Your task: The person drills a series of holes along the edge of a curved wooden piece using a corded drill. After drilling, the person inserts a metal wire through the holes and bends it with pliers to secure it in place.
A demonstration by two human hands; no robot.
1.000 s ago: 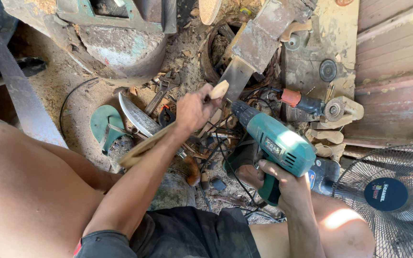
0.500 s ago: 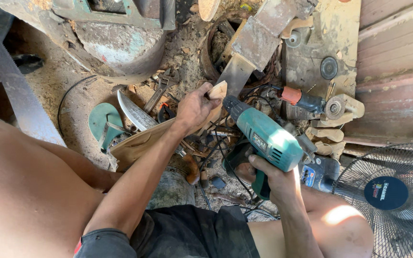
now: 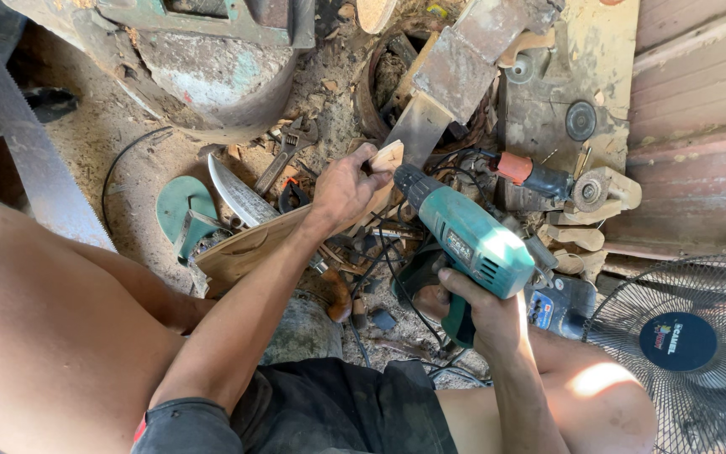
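While the left hand [image 3: 342, 187] has kept its place over the last second, the green electric drill [image 3: 464, 244] has swung leftward and a little farther from the body, so its chuck now sits just beside the pale wooden piece [image 3: 386, 158], touching it or nearly so. By that closing gap, the work looks to be at the point where the bit meets the wood, though the tip itself is too small to make out.

The left hand is closed firmly around the wooden piece, fingers curled over its top, with only the pale end showing to the right of the knuckles. This wood sits near the middle of the scene, above a tangle of black cables [image 3: 397, 277] on the dusty ground.

The right hand [image 3: 481, 315], nearer the body and to the right, is wrapped tightly around the drill's dark grip, with the body of the tool angled up and left toward the wood.

A curved blade [image 3: 237, 195] and a green sandal [image 3: 180, 210] lie to the left. An orange and black grinder [image 3: 539, 176] lies to the right. A wire fan [image 3: 682, 353] stands at the near right corner.
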